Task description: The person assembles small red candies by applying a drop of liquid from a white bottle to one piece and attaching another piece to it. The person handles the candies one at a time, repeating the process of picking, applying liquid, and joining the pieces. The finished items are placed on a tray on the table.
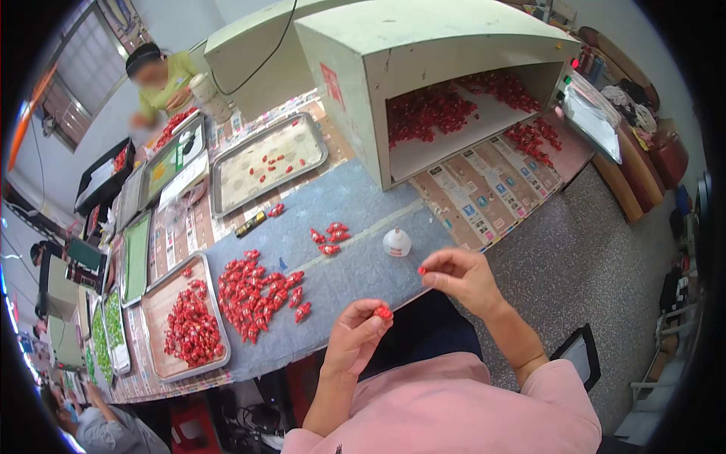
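My left fingers [370, 326] pinch a glossy red piece [383, 312]; my right fingers [448, 260] pinch a smaller red bit [422, 270]. White bottle [397, 243] stands nearby on the counter [355, 278].

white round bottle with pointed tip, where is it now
In the head view, the white round bottle stands slightly right of centre on the flat blue-grey mat, beyond and left of the bare right hand.
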The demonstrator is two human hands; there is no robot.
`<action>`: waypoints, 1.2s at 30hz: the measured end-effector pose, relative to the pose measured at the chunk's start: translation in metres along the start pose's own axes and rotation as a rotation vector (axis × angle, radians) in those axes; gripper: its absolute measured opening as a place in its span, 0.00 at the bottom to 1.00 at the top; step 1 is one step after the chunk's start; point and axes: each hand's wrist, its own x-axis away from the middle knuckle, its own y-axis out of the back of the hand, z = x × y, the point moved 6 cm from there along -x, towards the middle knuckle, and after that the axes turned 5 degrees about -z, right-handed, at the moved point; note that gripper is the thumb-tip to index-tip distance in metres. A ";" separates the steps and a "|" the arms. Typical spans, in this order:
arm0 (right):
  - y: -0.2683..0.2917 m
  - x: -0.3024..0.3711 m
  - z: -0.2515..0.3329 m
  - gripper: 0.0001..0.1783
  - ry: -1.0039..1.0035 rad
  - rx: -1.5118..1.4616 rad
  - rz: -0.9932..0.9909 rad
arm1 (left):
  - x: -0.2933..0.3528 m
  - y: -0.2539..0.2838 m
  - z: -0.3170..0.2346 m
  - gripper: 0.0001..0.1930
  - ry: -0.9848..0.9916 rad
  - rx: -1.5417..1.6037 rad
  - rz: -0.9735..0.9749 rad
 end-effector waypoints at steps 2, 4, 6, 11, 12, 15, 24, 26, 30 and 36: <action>-0.014 0.018 -0.004 0.09 0.003 0.009 0.058 | -0.001 -0.003 0.002 0.11 0.008 0.000 0.009; -0.028 0.026 -0.007 0.08 0.076 -0.023 0.105 | 0.000 -0.004 0.002 0.11 0.003 0.003 0.018; -0.036 0.030 -0.005 0.08 0.147 0.009 0.143 | 0.002 -0.001 0.001 0.12 -0.015 -0.017 -0.009; -0.042 0.032 -0.006 0.09 0.163 0.013 0.110 | 0.006 0.000 0.001 0.12 -0.039 -0.096 -0.038; -0.042 0.032 -0.005 0.10 0.165 0.023 0.106 | 0.006 0.000 0.000 0.12 -0.034 -0.112 -0.051; -0.043 0.034 0.003 0.08 0.285 0.251 0.158 | 0.006 0.001 0.001 0.12 -0.045 -0.154 -0.070; -0.039 0.037 -0.016 0.07 0.072 -0.053 0.084 | 0.008 -0.001 -0.001 0.11 -0.072 -0.256 -0.040; -0.039 0.037 -0.017 0.06 0.064 -0.070 0.068 | 0.008 -0.002 -0.002 0.11 -0.080 -0.273 -0.046; -0.039 0.038 -0.020 0.06 0.035 -0.109 0.053 | 0.008 -0.004 -0.002 0.11 -0.090 -0.288 -0.054; -0.036 0.039 -0.028 0.06 0.001 -0.119 0.061 | 0.007 0.000 0.000 0.11 -0.122 -0.327 -0.074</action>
